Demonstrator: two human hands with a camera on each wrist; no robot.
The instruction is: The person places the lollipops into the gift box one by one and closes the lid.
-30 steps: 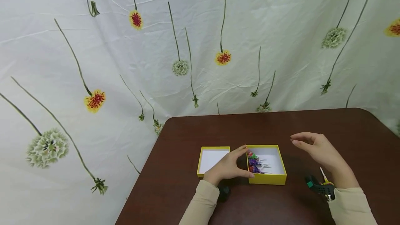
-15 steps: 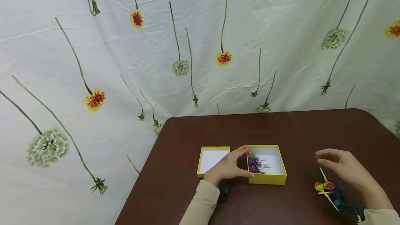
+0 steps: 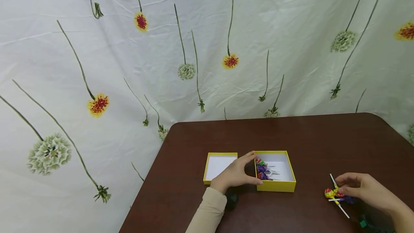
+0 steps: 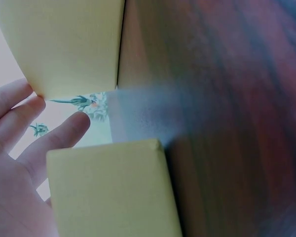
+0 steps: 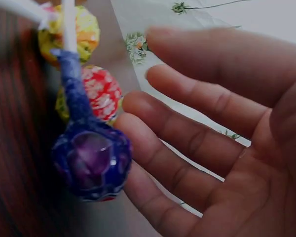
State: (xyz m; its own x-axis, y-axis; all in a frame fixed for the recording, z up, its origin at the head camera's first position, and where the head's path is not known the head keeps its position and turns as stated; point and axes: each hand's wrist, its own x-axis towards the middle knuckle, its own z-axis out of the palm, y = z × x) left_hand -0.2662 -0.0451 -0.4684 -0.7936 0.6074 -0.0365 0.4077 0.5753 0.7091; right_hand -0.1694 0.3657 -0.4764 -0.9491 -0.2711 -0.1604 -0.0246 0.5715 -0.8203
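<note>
A yellow box (image 3: 275,186) with several wrapped lollipops (image 3: 262,170) inside stands mid-table, its lid (image 3: 220,166) lying open-side up to its left. My left hand (image 3: 239,173) rests between the two, forefinger and thumb touching the box's left wall; the left wrist view shows straight fingers (image 4: 59,140) between the yellow walls (image 4: 113,197). My right hand (image 3: 346,187) hovers low at the near right over three loose lollipops (image 3: 334,193). Its fingers (image 5: 187,143) are spread beside the purple lollipop (image 5: 91,160), with a red one (image 5: 102,91) and a yellow one (image 5: 84,32) behind it, none gripped.
The dark brown table (image 3: 307,132) has a rounded far-left corner and a left edge close to the lid. A flowered cloth (image 3: 194,46) hangs behind it. Wrist-worn camera mounts show near my left cuff (image 3: 231,200) and right wrist (image 3: 364,222).
My right hand has swung from above the box's right side toward the near right and dropped down onto the loose lollipops. The left hand, box and lid have not moved.
</note>
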